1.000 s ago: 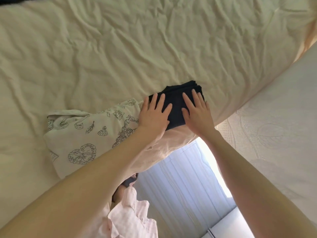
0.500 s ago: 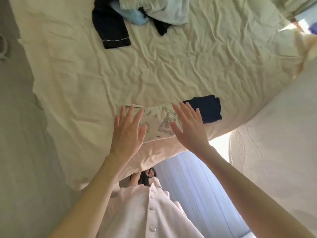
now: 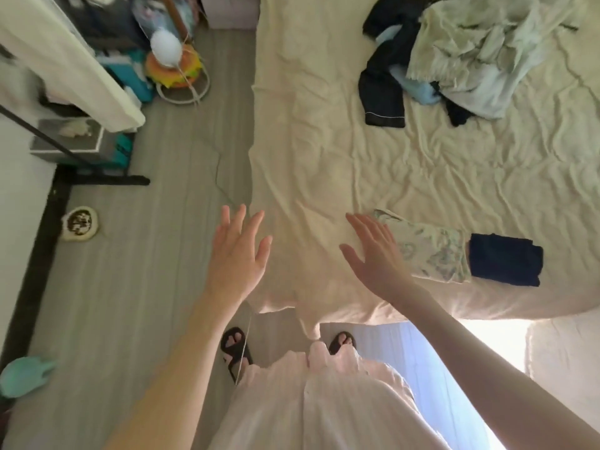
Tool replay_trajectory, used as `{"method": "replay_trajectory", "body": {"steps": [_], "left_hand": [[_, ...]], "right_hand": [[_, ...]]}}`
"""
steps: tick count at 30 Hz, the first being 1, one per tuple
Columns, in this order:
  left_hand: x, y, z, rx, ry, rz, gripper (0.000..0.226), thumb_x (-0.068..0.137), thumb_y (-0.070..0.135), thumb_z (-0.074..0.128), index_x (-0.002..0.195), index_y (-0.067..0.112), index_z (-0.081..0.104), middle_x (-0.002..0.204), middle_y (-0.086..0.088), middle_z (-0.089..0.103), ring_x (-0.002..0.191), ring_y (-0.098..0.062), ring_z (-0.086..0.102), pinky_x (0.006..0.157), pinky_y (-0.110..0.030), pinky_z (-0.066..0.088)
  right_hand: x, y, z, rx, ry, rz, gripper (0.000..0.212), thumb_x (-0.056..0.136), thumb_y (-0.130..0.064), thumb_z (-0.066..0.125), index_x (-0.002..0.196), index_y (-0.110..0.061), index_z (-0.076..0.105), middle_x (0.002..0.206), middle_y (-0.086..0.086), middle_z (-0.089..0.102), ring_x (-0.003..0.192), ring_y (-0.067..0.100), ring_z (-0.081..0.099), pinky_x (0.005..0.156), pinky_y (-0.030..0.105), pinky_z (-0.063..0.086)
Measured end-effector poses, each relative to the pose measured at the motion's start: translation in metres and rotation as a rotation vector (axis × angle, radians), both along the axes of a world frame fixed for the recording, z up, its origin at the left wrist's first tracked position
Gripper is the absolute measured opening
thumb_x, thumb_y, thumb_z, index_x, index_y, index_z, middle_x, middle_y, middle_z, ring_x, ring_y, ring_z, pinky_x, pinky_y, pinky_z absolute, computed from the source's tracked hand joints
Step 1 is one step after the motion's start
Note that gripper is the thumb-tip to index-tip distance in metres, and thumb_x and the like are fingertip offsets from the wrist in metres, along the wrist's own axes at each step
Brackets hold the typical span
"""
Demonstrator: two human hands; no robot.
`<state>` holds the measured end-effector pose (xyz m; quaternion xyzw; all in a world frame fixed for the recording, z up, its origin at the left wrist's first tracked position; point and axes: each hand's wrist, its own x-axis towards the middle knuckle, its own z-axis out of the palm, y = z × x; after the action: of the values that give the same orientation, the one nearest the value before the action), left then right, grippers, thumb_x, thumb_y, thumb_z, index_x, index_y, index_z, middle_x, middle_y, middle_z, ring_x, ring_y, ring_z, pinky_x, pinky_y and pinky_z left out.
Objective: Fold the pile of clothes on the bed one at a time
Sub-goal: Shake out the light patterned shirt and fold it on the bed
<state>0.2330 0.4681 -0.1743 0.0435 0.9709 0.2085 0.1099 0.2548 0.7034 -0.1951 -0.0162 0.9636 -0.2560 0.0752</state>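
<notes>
Bed (image 3: 324, 157): two folded garments (image 3: 435, 254), one pile (image 3: 454, 53); both hands (image 3: 238, 254) spread, empty.

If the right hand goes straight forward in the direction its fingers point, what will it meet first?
Probably only bare bed sheet. The open right hand points up and slightly left, so its line passes left of the unfolded pile. Its height above the bed is unclear.
</notes>
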Motion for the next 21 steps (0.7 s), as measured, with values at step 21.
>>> {"method": "replay_trajectory", "body": {"steps": [21], "left_hand": [[-0.148, -0.279, 0.053, -0.079, 0.024, -0.148, 0.052, 0.099, 0.039, 0.035, 0.147, 0.021, 0.026, 0.157, -0.006, 0.013, 0.146, -0.026, -0.003, 0.118, -0.042, 0.009]], "right_hand": [[-0.129, -0.285, 0.042, 0.001, 0.088, 0.003, 0.056, 0.097, -0.034, 0.049, 0.147, -0.015, 0.032, 0.151, 0.006, 0.034, 0.144, 0.024, 0.022, 0.117, 0.046, 0.016]]}}
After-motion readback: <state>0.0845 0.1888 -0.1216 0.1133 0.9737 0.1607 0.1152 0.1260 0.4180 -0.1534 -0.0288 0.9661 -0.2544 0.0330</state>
